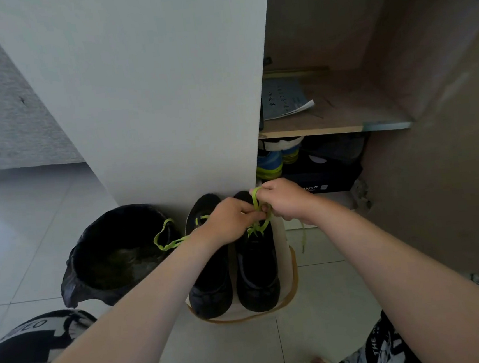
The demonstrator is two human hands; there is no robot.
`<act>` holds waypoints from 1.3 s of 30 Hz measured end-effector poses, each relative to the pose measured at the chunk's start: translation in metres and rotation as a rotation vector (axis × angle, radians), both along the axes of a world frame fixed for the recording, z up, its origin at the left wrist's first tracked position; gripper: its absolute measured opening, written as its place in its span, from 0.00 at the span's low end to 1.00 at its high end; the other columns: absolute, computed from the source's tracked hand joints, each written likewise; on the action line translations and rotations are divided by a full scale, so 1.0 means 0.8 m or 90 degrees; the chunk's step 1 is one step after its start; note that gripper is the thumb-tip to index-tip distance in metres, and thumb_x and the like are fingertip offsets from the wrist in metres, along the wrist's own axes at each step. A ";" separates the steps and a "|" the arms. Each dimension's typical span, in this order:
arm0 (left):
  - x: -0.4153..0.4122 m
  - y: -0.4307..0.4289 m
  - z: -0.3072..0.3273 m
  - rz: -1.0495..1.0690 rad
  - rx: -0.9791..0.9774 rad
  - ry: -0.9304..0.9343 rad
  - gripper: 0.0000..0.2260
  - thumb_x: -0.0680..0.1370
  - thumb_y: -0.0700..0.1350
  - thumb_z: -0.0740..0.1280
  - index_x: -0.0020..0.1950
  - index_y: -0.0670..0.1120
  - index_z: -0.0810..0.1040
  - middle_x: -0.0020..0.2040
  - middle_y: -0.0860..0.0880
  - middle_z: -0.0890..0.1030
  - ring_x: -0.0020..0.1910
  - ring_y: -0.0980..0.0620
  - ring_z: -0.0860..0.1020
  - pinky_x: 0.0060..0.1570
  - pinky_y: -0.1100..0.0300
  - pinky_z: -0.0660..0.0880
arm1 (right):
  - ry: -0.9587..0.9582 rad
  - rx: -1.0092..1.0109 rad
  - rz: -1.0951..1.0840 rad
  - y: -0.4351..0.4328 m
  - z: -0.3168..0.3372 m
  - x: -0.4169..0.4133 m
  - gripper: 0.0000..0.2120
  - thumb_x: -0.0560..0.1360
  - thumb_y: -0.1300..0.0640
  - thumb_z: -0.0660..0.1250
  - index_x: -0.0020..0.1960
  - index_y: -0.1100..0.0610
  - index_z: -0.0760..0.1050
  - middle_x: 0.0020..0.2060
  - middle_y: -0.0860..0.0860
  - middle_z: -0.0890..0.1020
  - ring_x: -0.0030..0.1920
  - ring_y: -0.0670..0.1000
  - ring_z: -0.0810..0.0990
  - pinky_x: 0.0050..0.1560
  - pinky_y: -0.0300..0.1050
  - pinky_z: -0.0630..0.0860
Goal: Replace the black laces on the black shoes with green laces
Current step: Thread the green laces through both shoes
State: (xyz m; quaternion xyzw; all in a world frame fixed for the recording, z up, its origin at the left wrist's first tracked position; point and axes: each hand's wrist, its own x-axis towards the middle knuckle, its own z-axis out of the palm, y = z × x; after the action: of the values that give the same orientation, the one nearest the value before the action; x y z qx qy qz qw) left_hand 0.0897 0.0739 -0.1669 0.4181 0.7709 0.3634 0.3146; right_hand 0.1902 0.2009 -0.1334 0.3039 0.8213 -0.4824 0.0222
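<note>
Left hand point(230, 220) and right hand point(284, 200) both pinched the green lace point(254, 199) above the black shoe point(257, 267), which stood touching the second black shoe point(210, 274) on a pale mat point(287, 264).

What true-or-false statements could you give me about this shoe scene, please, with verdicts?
1. The left hand and right hand both hold the green lace over the right shoe. True.
2. The bin stands right of the shoes. False: it stands to their left.
3. The left shoe has a loose lace reaching the bin's rim. True.
4. The shoes stand on a shelf. False: they stand on a pale mat.
</note>
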 end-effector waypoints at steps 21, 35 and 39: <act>0.007 0.003 -0.017 0.154 0.064 -0.205 0.14 0.81 0.48 0.64 0.39 0.48 0.83 0.37 0.52 0.77 0.42 0.53 0.75 0.45 0.60 0.69 | -0.099 0.258 -0.019 0.010 -0.015 0.006 0.20 0.85 0.51 0.51 0.38 0.57 0.70 0.35 0.51 0.73 0.40 0.55 0.75 0.35 0.46 0.64; 0.012 0.002 -0.025 0.058 0.121 -0.424 0.11 0.77 0.51 0.64 0.39 0.48 0.80 0.46 0.46 0.83 0.52 0.46 0.78 0.64 0.49 0.69 | 0.105 -0.266 -0.112 -0.013 -0.018 0.007 0.12 0.85 0.52 0.57 0.63 0.44 0.77 0.31 0.50 0.71 0.22 0.43 0.63 0.23 0.36 0.60; 0.001 -0.001 -0.025 0.032 0.130 -0.464 0.12 0.82 0.45 0.61 0.41 0.44 0.78 0.43 0.44 0.80 0.48 0.45 0.77 0.59 0.51 0.72 | 0.165 -0.376 -0.154 -0.012 -0.011 0.004 0.09 0.83 0.57 0.62 0.56 0.59 0.79 0.30 0.53 0.77 0.22 0.46 0.73 0.21 0.37 0.68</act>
State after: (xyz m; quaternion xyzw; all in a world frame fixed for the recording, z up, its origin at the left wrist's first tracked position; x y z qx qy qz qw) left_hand 0.0906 0.0732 -0.1873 0.2714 0.5782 0.5711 0.5156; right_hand 0.1937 0.1913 -0.1423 0.3157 0.5999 -0.7333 -0.0529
